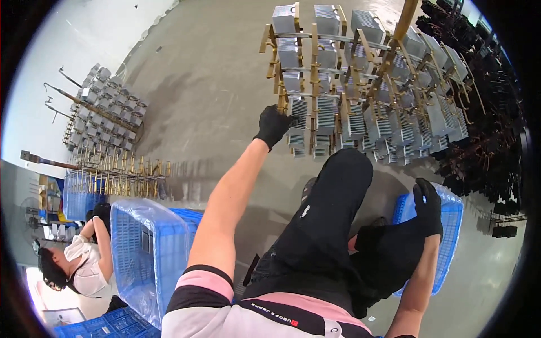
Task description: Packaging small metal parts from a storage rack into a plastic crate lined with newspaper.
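Observation:
My left hand (pixel 274 125), in a black glove, reaches forward to the near left corner of a hanging rack. Its fingers close around the edge of a grey finned metal heat sink (pixel 298 108), which hangs among several like it on brass-coloured hooks. Part of the grip is hidden behind the glove. My right hand (pixel 428 207), also gloved in black, is beside my knee, over the rim of a blue plastic crate (pixel 452 225). Its fingers are extended and somewhat apart, with nothing visible in them.
A large blue crate (pixel 132 248) lined with clear plastic stands at my left. Beyond it, a co-worker (pixel 84 262) works near another blue crate (pixel 79 197). A second rack of metal blocks (pixel 107 107) hangs at the far left. Dark hanging parts (pixel 484 112) crowd the right.

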A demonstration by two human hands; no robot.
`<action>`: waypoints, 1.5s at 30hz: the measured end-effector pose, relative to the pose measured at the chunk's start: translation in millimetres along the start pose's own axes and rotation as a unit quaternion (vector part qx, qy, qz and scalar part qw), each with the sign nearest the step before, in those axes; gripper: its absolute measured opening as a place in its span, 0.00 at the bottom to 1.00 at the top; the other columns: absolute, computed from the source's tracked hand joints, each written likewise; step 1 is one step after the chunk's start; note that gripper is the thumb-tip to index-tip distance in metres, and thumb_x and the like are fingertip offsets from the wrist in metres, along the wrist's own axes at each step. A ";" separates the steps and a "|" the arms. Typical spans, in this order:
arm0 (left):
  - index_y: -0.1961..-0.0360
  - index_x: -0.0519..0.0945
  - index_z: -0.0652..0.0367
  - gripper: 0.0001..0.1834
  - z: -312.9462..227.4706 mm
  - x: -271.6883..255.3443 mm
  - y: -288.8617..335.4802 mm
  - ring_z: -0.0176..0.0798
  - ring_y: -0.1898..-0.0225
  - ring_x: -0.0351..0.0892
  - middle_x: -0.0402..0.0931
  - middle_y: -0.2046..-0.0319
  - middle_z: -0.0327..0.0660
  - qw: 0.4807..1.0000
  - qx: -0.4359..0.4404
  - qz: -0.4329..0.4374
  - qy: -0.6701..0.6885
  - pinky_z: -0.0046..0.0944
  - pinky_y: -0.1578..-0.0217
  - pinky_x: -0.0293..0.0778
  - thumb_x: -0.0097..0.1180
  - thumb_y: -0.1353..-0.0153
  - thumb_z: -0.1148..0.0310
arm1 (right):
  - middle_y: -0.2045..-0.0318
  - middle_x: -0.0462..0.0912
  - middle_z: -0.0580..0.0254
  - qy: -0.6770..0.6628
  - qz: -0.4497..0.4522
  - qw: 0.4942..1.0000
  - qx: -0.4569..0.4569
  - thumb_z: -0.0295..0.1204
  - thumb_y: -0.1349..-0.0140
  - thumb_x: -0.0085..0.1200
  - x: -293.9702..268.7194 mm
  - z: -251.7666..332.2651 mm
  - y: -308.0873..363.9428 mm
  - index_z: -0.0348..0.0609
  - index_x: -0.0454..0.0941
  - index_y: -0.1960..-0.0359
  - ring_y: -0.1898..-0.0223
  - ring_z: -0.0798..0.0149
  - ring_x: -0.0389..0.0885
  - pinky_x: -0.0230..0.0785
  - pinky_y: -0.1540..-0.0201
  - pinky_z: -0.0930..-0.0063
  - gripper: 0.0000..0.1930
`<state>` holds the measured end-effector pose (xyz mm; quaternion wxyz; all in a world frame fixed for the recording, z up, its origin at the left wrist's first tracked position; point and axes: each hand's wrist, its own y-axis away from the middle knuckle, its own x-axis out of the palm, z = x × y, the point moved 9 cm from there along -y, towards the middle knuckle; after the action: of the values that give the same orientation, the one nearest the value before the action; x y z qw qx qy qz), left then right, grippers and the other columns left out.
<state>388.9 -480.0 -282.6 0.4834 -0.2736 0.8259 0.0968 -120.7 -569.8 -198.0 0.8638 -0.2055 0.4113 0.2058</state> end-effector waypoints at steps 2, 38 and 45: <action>0.64 0.80 0.69 0.34 -8.8 -1.3 6.9 0.61 0.62 0.81 0.81 0.67 0.60 0.999 -0.008 -0.021 -0.027 0.54 0.61 0.76 0.69 0.51 0.43 | 0.52 0.83 0.48 0.013 0.001 1.000 -0.006 0.30 0.32 0.55 -2.3 -1.5 1.0 0.37 0.79 0.50 0.49 0.50 0.81 0.71 0.45 0.63 0.13; 0.49 0.69 0.64 0.35 -242.3 -101.5 199.7 0.52 0.50 0.75 0.69 0.45 0.56 0.935 0.236 -0.085 0.251 0.54 0.48 0.72 0.76 0.54 0.62 | 0.43 0.77 0.53 -0.432 0.046 0.900 0.032 0.28 0.37 0.57 -0.2 147.3 47.6 0.35 0.65 0.35 0.42 0.61 0.74 0.67 0.40 0.65 0.28; 0.67 0.81 0.60 0.17 -350.8 -39.4 212.5 0.57 0.46 0.71 0.77 0.56 0.52 0.898 0.410 0.081 0.138 0.56 0.42 0.63 0.71 0.55 0.62 | 0.47 0.77 0.58 -0.310 -0.152 0.929 0.134 0.24 0.43 0.66 -67.7 56.3 62.5 0.37 0.63 0.36 0.45 0.64 0.74 0.68 0.42 0.67 0.33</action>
<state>26.6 -438.0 -90.9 0.4246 0.0067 0.8700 -0.2504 -157.2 -501.0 -123.3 0.9887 -0.0740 0.1110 0.0689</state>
